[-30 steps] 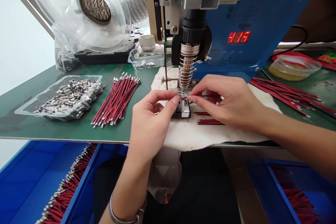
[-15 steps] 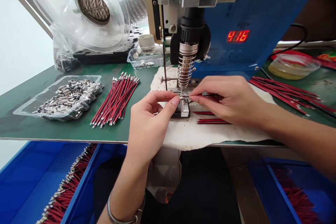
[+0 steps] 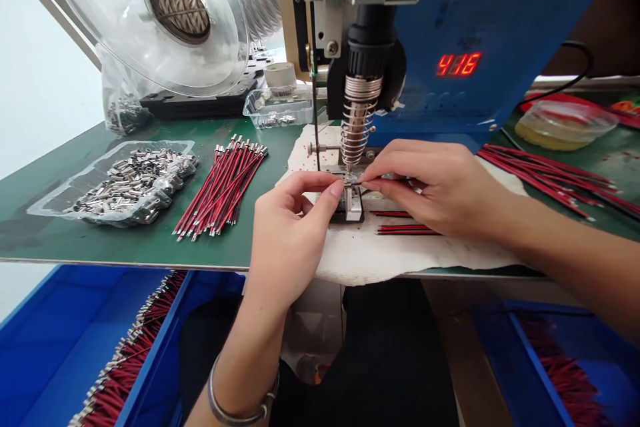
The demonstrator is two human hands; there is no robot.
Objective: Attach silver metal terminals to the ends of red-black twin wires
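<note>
My left hand [image 3: 293,233] pinches a small metal connector between thumb and forefinger, much of it hidden by the fingertips. Opposite it, my right hand [image 3: 435,180] is closed on a thin wire, whose end meets the connector. Both meet right under the tip of a soldering iron [image 3: 357,123] with a coiled spring around it. Just below the fingertips sits a small metal fixture [image 3: 354,205]. A few red-and-black wires [image 3: 407,230] lie on the white cloth [image 3: 370,260] beneath my right hand.
Left of my hands lie a bundle of red-and-black wires [image 3: 223,190] with metal ends and a plastic tray [image 3: 45,203] of connectors. A round transparent fume hood [image 3: 120,20] stands behind. More wires [image 3: 545,177] lie right. Blue bins [image 3: 60,347] with wires are below the table.
The view has shifted slightly. Both hands stay at the iron tip, with the connector and wire held almost as before.
</note>
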